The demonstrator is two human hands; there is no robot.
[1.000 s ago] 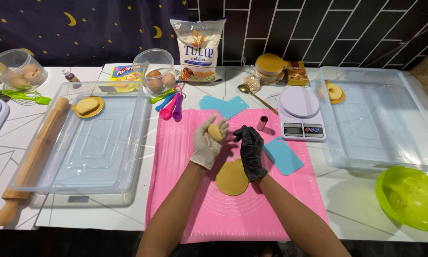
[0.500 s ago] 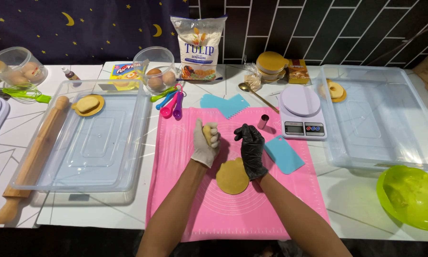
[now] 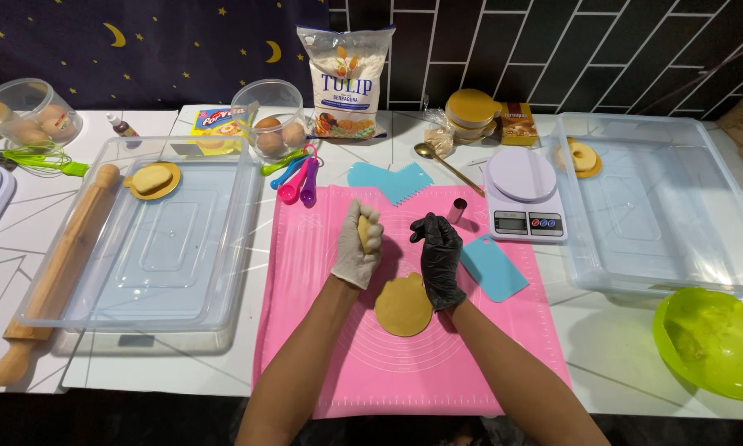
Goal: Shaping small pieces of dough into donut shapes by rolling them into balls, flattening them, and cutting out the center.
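My left hand (image 3: 359,246), in a white glove, is closed around a lump of yellow dough (image 3: 363,228) above the pink silicone mat (image 3: 338,347). My right hand (image 3: 439,254), in a black glove, hovers just right of it with fingers curled and nothing visible in them. A flat round disc of dough (image 3: 403,306) lies on the mat below both hands, partly under my right wrist. A small metal ring cutter (image 3: 457,210) stands on the mat behind my right hand.
Two clear plastic trays flank the mat, left (image 3: 152,248) and right (image 3: 669,206). A rolling pin (image 3: 53,272) lies far left. A digital scale (image 3: 524,194), blue scrapers (image 3: 491,268), measuring spoons (image 3: 297,177), a flour bag (image 3: 344,83) and a green bowl (image 3: 714,343) stand around.
My left hand has turned and closed tighter on the dough lump, lifting slightly. My right hand has shifted a little away from it.
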